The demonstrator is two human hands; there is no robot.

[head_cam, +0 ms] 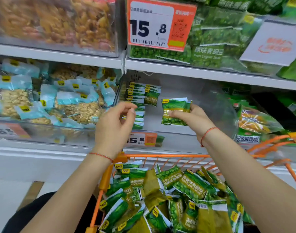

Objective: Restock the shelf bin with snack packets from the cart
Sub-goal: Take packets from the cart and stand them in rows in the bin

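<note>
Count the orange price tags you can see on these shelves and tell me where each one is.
3. A large orange price tag hangs on the upper bin; a small one sits below the clear plastic shelf bin beside the left hand; a blurred one is far left. Others may be hidden.
</note>
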